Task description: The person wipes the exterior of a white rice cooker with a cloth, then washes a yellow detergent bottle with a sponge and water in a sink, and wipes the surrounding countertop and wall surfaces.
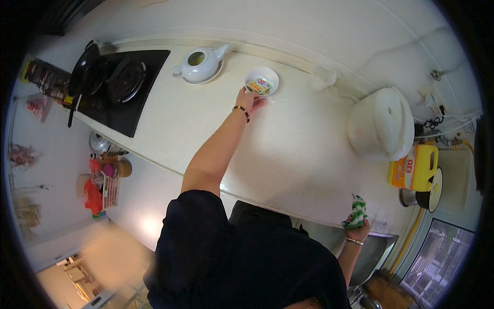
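Note:
My left hand (251,100) reaches far over the white counter and has its fingers at the near rim of a small white bowl (272,76). Printed packets (259,85) lie inside that bowl. Whether the fingers grip the rim I cannot tell. Near the counter's front edge at the right, my right hand (358,230) holds a bunched green and white cloth (358,211). To the left of the bowl, a white teapot (200,68) without a lid stands on a saucer (217,74).
A black cooktop (129,116) with a wok (85,69) is at the left. A white lidded appliance (380,123), a yellow jug (420,168) and a pot (435,190) stand at the right. A sink (370,253) lies below my right hand.

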Action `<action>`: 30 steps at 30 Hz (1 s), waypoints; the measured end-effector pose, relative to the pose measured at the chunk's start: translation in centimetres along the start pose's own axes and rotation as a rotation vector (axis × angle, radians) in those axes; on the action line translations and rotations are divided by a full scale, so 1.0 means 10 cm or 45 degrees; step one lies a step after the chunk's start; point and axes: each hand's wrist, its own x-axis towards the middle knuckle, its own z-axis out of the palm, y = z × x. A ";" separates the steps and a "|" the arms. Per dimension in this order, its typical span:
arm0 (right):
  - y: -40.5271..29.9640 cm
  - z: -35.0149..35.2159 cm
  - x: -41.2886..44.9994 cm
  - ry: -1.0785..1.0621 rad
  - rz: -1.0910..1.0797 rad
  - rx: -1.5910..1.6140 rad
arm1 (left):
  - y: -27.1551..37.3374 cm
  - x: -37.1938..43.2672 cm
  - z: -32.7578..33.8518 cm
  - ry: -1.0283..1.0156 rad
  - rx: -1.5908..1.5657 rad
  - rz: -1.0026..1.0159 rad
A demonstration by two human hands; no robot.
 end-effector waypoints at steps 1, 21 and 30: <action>0.01 -0.06 -0.01 -0.005 0.001 -0.001 | 0.02 0.03 0.08 -0.019 0.013 -0.015; 0.40 -0.50 -0.27 0.175 -0.108 0.111 | 0.68 0.89 0.37 -0.790 3.124 1.173; 0.43 -0.39 -0.32 0.249 -0.128 0.170 | 0.92 0.64 0.87 -0.615 3.091 0.768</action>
